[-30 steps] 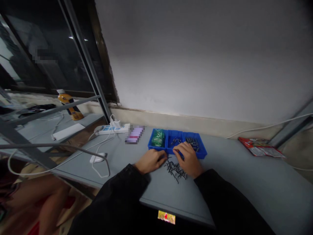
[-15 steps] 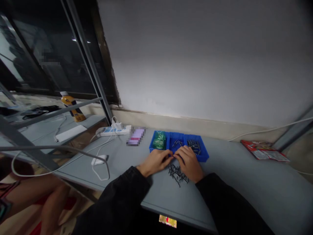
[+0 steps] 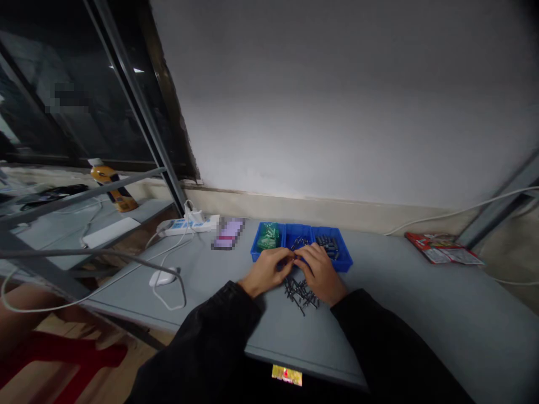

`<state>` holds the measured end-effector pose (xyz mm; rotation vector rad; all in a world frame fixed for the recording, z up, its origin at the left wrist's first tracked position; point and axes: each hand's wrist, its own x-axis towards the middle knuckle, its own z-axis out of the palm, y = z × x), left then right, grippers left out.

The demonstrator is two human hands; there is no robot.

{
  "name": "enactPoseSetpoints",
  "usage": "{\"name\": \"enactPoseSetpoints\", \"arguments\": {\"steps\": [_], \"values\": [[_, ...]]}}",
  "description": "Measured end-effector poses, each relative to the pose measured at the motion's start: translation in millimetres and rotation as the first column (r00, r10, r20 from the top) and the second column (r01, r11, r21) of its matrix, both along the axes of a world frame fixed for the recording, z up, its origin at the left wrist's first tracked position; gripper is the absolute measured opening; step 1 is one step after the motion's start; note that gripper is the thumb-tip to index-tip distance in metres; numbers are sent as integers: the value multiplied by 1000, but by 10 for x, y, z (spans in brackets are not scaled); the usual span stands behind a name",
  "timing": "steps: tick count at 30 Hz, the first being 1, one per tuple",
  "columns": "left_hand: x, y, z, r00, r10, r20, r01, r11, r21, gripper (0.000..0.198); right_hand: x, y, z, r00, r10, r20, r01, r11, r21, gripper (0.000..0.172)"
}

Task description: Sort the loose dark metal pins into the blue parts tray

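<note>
Dark pins [image 3: 300, 294] were piled beside left hand [image 3: 267, 270], right hand [image 3: 322, 273]; indistinct item [image 3: 294, 258] seemingly pinched by fingertips; fitting presumed, alignment required.

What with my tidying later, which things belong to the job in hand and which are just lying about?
Likely in the job: loose metal pieces beside the right hand; blue bins; green items and dark parts inside them.
Apparently just lying about: power strip; red packet; bottle; blurred purple item.
</note>
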<state>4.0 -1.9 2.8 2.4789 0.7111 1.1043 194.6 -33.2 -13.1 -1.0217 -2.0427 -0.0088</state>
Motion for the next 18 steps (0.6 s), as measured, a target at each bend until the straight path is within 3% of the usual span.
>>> {"name": "enactPoseSetpoints", "arguments": {"steps": [10,18], "values": [[7,-59,-16,994,25,106,-11,991,-130,6,17,17,-25,999,-10,39,10,1000,-11,14],[-20,-50,-9,995,71,63,-61,986,-156,12,12,-7,17,999,-44,-22,45,999,25,12]]}}
